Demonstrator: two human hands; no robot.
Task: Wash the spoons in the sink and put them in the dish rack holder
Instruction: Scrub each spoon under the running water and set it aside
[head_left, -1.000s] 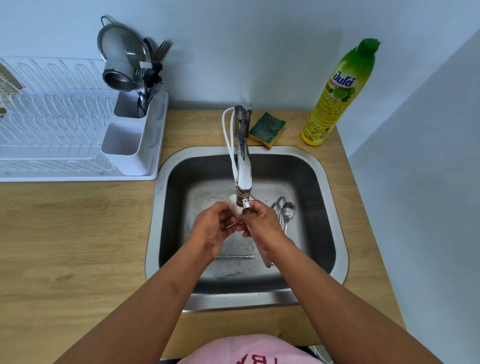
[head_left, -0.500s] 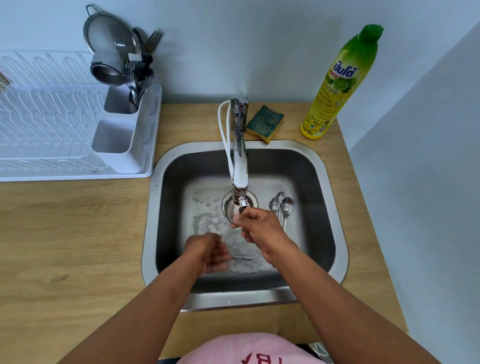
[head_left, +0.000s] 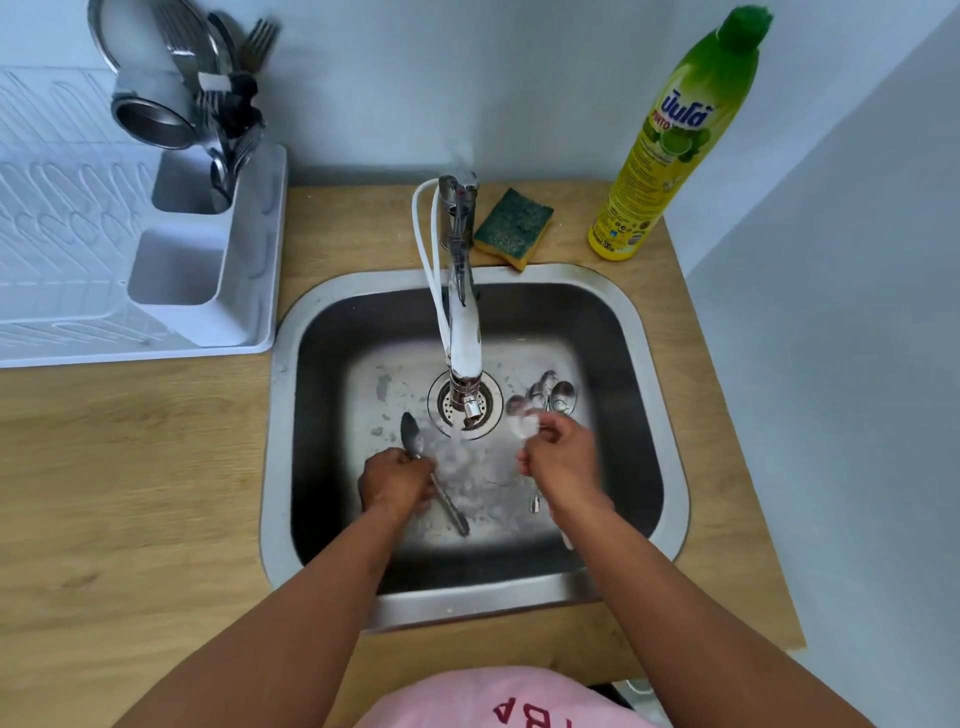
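Inside the steel sink (head_left: 670, 467), my left hand (head_left: 396, 480) is shut on a metal spoon (head_left: 413, 439), bowl pointing up-left, handle running down-right. My right hand (head_left: 563, 462) is shut on a second spoon (head_left: 521, 420), whose bowl is blurred just right of the running water. A few more spoons (head_left: 558, 396) lie on the sink floor at the right. The faucet (head_left: 460, 312) pours over the drain between my hands. The white dish rack holder (head_left: 208, 270) stands at the left, its far compartment holding cutlery.
A green-yellow sponge (head_left: 514, 227) lies behind the sink. A tall dish soap bottle (head_left: 675, 140) stands at the back right. The white dish rack (head_left: 57, 249) extends left. A wall closes off the right side.
My hands have moved apart from under the tap. The left hand picked up a spoon from the sink floor; the right hand shifted right with its spoon.
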